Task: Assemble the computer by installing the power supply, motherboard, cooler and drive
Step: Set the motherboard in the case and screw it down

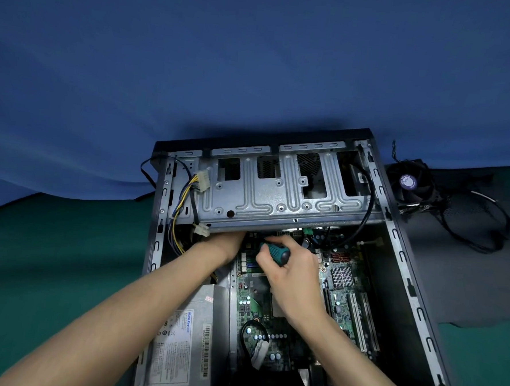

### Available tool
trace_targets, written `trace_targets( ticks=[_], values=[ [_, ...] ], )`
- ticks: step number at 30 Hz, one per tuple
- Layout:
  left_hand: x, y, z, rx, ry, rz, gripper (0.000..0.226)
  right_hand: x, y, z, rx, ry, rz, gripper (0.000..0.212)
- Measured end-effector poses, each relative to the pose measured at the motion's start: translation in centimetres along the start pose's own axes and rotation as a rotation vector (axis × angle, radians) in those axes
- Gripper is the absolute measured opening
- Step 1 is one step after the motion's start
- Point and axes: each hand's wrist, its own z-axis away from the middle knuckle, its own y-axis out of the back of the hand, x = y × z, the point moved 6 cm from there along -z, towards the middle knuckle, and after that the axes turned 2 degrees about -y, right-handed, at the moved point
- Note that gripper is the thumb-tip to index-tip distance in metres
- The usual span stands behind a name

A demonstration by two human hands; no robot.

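Holding a screwdriver (277, 252) over the motherboard (343, 290) inside the open case (402, 257).
The right hand (290, 278) grips the teal screwdriver handle at the board's far edge, just below the drive cage (277, 194). The left hand (229, 246) reaches under that cage with its fingers hidden, so its grip cannot be told. The power supply (185, 331) sits near-left in the case, and the cooler (411, 186) lies outside on the tabletop (49, 269).

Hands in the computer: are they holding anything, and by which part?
The right hand holds a teal screwdriver by its handle. The left hand has its fingers hidden under the drive cage, so I cannot tell.
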Motion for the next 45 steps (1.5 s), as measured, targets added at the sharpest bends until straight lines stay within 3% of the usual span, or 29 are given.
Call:
trace_targets(
  ticks=[10, 37, 45],
  values=[
    [0.4, 0.4, 0.1, 0.075, -0.009, 0.114, 0.036, -0.4, -0.4, -0.6, 0.003, 0.026, 0.031, 0.014],
    [0.3, 0.6, 0.1, 0.060, 0.001, 0.004, 0.042, 0.2, -1.0, -0.8, -0.009, 0.028, 0.091, 0.017],
    [0.7, 0.3, 0.4, -0.011, -0.068, -0.100, 0.033, -0.6, -1.6, -0.5, -0.019, 0.063, 0.174, 0.019]
  ],
)
